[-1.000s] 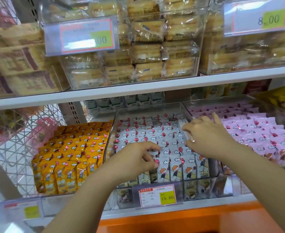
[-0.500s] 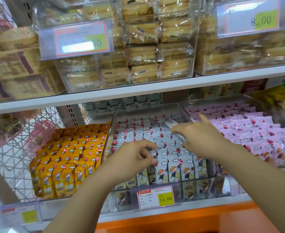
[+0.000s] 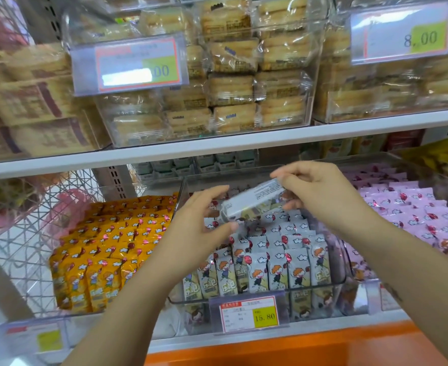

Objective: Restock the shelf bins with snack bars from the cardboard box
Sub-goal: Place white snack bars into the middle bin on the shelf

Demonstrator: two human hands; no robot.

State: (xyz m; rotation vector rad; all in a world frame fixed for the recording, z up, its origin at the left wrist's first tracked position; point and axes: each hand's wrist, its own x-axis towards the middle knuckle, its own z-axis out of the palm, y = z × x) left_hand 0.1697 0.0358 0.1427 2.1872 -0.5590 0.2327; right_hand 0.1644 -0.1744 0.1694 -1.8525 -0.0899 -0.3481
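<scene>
Nearest us, a price tag (image 3: 249, 314) clips onto the front wall of the middle bin (image 3: 343, 282). Behind it the white bars (image 3: 278, 268) stand upright in tight rows. Our read on risk: there is little gap for one more, so forcing it down could tip or crush the front rows, or leave it lying flat on top. It could also go in with the printed back facing out.

Above those rows both hands hold one snack bar (image 3: 254, 199) tilted in the air, clear of the stock.
- **Left hand** (image 3: 199, 223): half open, thumb under the lower end, fingers curved over it in a light pinch.
- **Right hand** (image 3: 320, 191): thumb and fingertips pinch the upper end, wrist bent down.

Both forearms reach in over the bin's front. The hold is light on a slick wrapper — a slip would drop the bar crooked into the bin.

Yellow bars (image 3: 104, 247) sit just left and pink bars (image 3: 413, 215) just right, so a stray drop could mix the stock. Farther back, the upper shelf (image 3: 217, 149) with pastry packs (image 3: 233, 83) hangs close over the hands — lifting higher could bump it. The cardboard box is not in view.
</scene>
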